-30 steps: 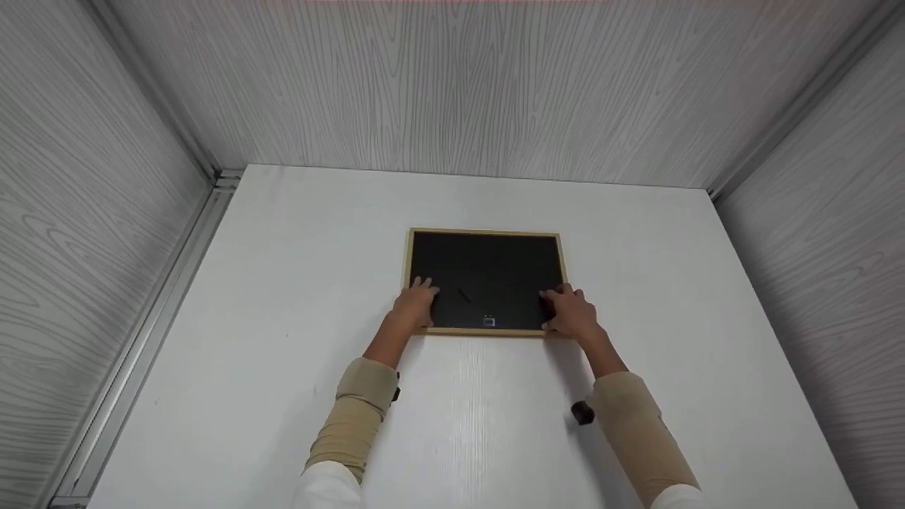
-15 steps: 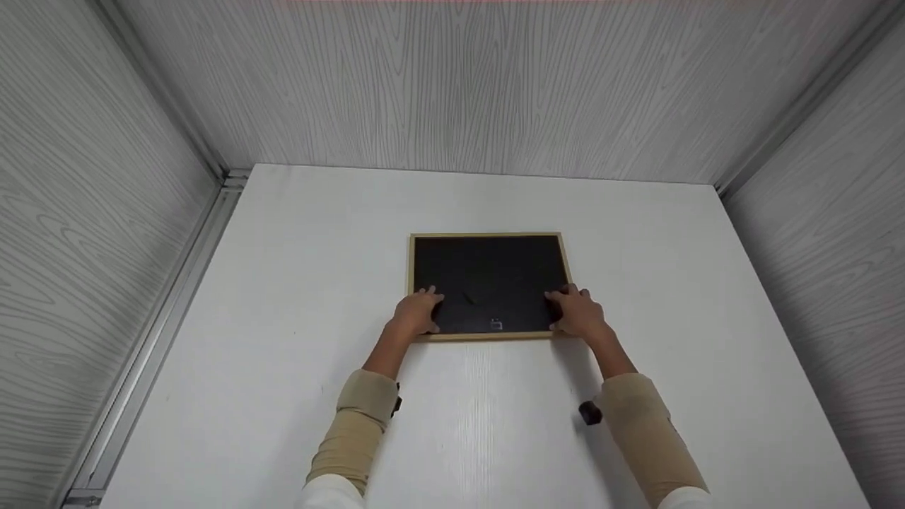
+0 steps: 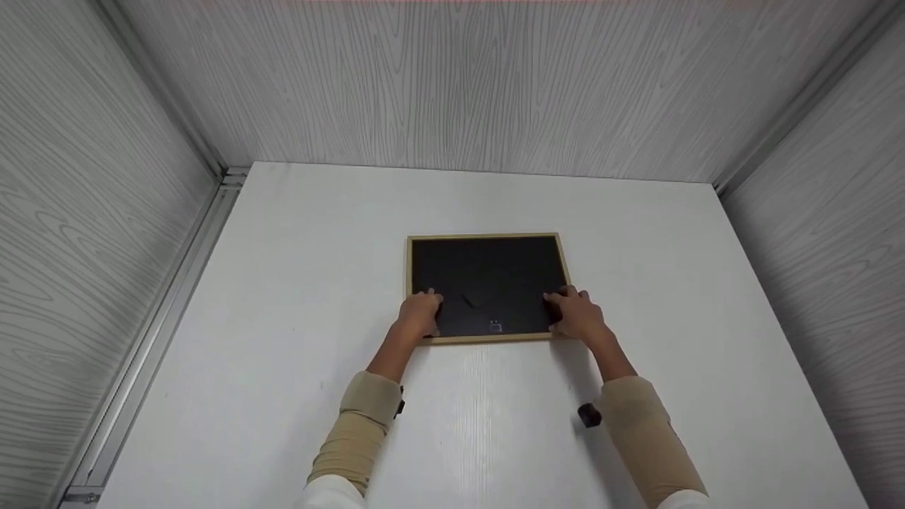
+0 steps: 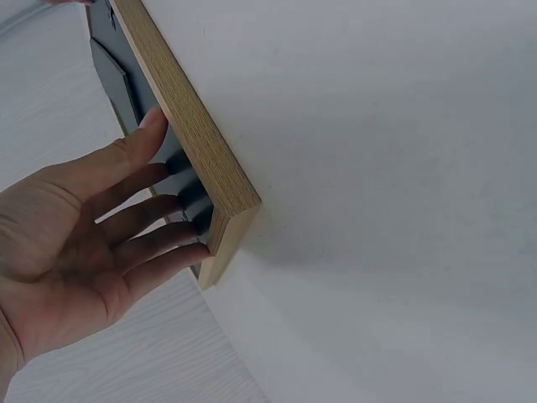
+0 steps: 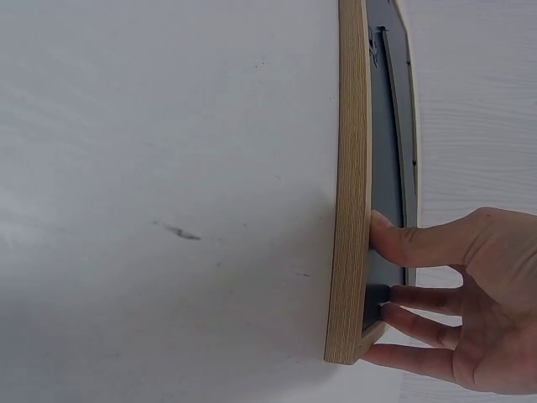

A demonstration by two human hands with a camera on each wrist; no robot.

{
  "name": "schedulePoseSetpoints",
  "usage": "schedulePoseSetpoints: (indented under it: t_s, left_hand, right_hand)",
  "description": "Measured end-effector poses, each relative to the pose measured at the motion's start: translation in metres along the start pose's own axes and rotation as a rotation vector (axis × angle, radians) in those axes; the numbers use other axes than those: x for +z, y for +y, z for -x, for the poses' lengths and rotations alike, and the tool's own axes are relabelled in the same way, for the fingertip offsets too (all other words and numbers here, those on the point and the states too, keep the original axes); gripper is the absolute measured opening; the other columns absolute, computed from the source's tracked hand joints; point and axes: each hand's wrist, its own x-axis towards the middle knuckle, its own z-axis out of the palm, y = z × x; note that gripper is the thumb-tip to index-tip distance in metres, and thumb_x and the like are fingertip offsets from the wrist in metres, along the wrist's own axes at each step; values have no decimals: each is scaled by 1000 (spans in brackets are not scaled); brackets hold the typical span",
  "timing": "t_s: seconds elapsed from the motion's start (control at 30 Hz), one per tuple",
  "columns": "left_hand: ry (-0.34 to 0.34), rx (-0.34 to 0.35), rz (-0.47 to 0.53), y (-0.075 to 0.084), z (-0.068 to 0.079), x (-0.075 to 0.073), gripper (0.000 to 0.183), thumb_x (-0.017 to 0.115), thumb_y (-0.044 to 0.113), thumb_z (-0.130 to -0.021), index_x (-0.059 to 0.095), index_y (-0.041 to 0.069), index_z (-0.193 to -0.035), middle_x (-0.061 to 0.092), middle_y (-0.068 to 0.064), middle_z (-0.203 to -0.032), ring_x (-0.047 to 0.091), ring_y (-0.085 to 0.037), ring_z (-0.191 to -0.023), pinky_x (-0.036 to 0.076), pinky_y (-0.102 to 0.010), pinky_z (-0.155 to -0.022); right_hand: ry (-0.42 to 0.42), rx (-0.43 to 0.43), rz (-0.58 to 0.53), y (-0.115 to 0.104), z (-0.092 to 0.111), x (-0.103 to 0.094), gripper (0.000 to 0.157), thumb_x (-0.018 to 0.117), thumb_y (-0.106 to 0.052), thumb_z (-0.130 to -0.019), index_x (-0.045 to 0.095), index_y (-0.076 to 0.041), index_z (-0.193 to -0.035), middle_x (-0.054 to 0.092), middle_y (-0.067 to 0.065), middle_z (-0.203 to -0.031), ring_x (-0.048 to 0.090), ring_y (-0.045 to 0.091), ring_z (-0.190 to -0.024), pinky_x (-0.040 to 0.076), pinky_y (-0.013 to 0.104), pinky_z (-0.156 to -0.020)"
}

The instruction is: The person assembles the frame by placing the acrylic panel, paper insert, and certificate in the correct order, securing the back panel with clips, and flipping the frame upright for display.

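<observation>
A wood-rimmed picture frame (image 3: 488,339) lies back side up on the white table, its black backing (image 3: 488,265) showing. My left hand (image 3: 421,314) is at its near left corner. In the left wrist view, that thumb meets the inner edge of the wooden rail (image 4: 186,105), while the spread fingers reach onto the backing and the side rail. At the near right corner is my right hand (image 3: 576,314). Its thumb (image 5: 394,239) touches the near rail's inner edge; the other fingertips reach the backing and the corner. A stand flap (image 4: 111,75) lies against the backing.
Grey wood-grain panels (image 3: 459,85) wall the white table (image 3: 318,247) at the back and both sides. A metal rail (image 3: 155,339) runs along the left side. A small black device (image 3: 589,415) sticks out from the right wrist band.
The picture frame has shifted slightly toward me, with both hands staying at its near corners. The left hand's fingers have drawn in a little.
</observation>
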Motion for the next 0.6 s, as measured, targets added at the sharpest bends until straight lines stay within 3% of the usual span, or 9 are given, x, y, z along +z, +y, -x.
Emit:
schedulePoseSetpoints:
  t_s: [0.17,0.4,0.5,0.6]
  left_hand:
    - [71,-27,-2,3,1,4,74,84,8,-64,50,1,-129,50,-19,-128,49,-33,-113,43,-37,-90]
    - [265,-60,137,5,6,15,61,83,-5,-59,60,-2,-115,64,-18,-101,61,-31,-93,50,-34,-76]
    - [273,-88,119,10,5,12,58,80,-8,-61,60,-3,-115,64,-16,-100,60,-29,-93,50,-32,-75]
    - [226,-117,84,12,3,6,59,80,-7,-62,58,-3,-117,63,-16,-103,60,-28,-95,50,-32,-76]
  right_hand:
    - [28,-2,-15,1,1,4,62,74,-18,-79,48,-8,-134,36,26,-132,38,45,-113,45,55,-73]
    - [-5,7,-7,0,2,8,63,73,-20,-80,46,-10,-136,34,26,-134,37,45,-115,46,55,-72]
    - [-4,13,3,0,1,5,62,73,-20,-80,47,-10,-136,34,26,-135,37,45,-114,46,54,-72]
    - [-5,11,4,-1,-2,2,62,72,-19,-80,46,-9,-136,34,27,-135,37,46,-115,45,54,-72]
